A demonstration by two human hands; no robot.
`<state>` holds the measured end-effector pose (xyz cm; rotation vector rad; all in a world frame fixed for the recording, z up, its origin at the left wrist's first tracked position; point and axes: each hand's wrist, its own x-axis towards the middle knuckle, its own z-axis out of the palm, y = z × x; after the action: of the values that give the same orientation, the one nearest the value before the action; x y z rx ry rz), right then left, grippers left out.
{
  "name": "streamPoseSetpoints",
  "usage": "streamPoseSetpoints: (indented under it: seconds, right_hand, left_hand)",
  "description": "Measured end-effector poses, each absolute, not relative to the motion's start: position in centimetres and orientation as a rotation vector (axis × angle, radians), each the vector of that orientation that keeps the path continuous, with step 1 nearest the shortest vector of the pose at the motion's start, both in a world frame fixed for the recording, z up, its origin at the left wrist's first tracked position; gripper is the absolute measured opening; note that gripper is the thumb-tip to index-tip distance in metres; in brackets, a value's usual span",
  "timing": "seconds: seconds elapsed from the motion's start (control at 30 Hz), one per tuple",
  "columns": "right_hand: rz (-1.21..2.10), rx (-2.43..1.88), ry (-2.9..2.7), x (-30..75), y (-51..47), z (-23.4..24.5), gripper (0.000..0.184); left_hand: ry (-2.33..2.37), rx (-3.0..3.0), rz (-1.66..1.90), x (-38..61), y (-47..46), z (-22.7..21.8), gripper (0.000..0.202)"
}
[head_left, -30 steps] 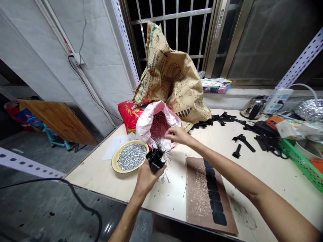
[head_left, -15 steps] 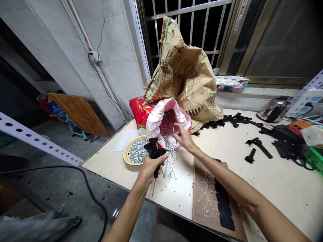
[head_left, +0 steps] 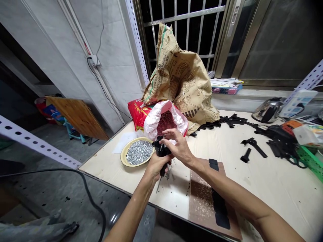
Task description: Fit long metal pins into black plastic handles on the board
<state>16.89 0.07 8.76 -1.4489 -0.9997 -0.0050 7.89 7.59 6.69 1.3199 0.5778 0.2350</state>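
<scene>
My left hand (head_left: 157, 166) grips a black plastic part (head_left: 161, 151), with nail points sticking out below it. My right hand (head_left: 178, 146) pinches a thin steel nail (head_left: 162, 142) at the top of that part. Just behind both hands, a white-lined sack (head_left: 164, 122) lies open, packed with nails. To the left stands a yellow plate (head_left: 125, 156) heaped with small silvery fasteners (head_left: 139, 152). A few loose nails on the wooden tabletop (head_left: 277, 181) are partly hidden under my hands.
A brown board (head_left: 202, 198) with black strips lies to the right of my hands. Behind the sack are a red bag (head_left: 137, 114) and a crumpled paper sack (head_left: 181, 80). More black parts (head_left: 253, 147) lie right, near a green basket (head_left: 309, 159). The table's near edge drops to the floor.
My right hand has moved from the sack's mouth to the black part. My left hand has brought that part rightward, and the view has shifted slightly.
</scene>
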Motion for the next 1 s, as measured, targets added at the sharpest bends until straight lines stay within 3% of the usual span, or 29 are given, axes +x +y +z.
streamPoseSetpoints:
  seconds: [0.13,0.37,0.53,0.73,0.83,1.0]
  right_hand:
    - [-0.119,-1.479,-1.039,17.1,-0.6,8.9,0.018]
    - [-0.171,-1.54,-1.097,17.2,-2.0,7.9,0.022]
    - [-0.255,-1.549,-0.933,17.8,-2.8,7.9,0.019]
    - [0.161,-1.663,-0.864,17.3,-3.5,4.6,0.032]
    - [0.223,-1.601,-0.905,16.2,-3.0,3.2,0.036]
    - [0.262,-1.457,-0.696,16.7,-2.5,3.3,0.033]
  left_hand:
    - [0.546,1.304,0.259,8.3,7.4,6.5,0.044]
    - [0.555,1.352,0.285,9.3,6.6,6.0,0.036]
    - [0.519,1.306,0.291,9.7,6.4,6.3,0.044]
    - [0.473,1.175,0.481,10.9,7.0,6.4,0.046]
    - [0.445,1.159,0.558,11.7,6.5,6.4,0.049]
    - [0.463,1.259,0.382,12.2,6.2,6.6,0.052]
